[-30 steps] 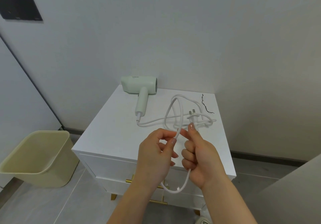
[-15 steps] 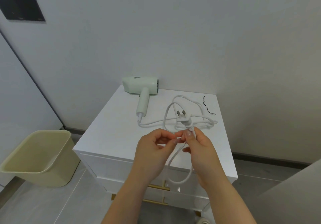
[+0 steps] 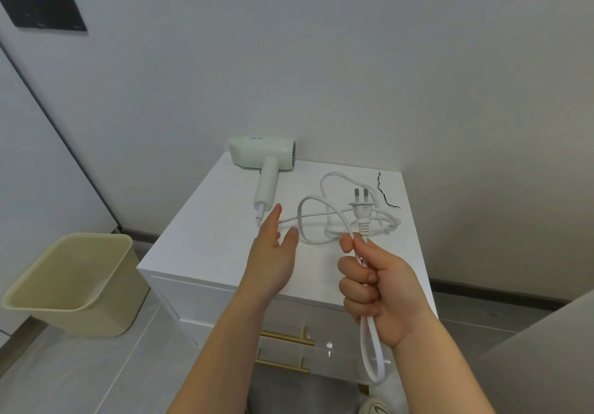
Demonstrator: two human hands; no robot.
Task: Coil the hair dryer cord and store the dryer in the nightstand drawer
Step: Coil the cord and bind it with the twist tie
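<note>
Right hand (image 3: 382, 285): lower right of centre; fist wrapped around the cord (image 3: 318, 242) just under the plug (image 3: 362, 211). The plug stands prongs-up above the fist, so the free end is fixed as the start of the coil.
Hanging loop (image 3: 381, 372): one turn of cord hangs below the fist, clear of the tabletop.
Left hand (image 3: 273, 253): centre of frame; fingers straight and spread, holding nothing, extended toward the cord near the dryer handle. Probable purpose: gather the next length. Contact with the cord cannot be confirmed.
Loose cord: lies in slack, overlapping curves on the nightstand (image 3: 209, 246), centre right; most is not yet coiled.
Hair dryer (image 3: 262, 156): upper centre, flat on the nightstand at the wall, handle toward the camera; untouched.
Drawer (image 3: 205, 294): lower centre, closed; gold handles (image 3: 286, 338) visible.
Waste bin (image 3: 70, 285): lower left, on the floor.
</note>
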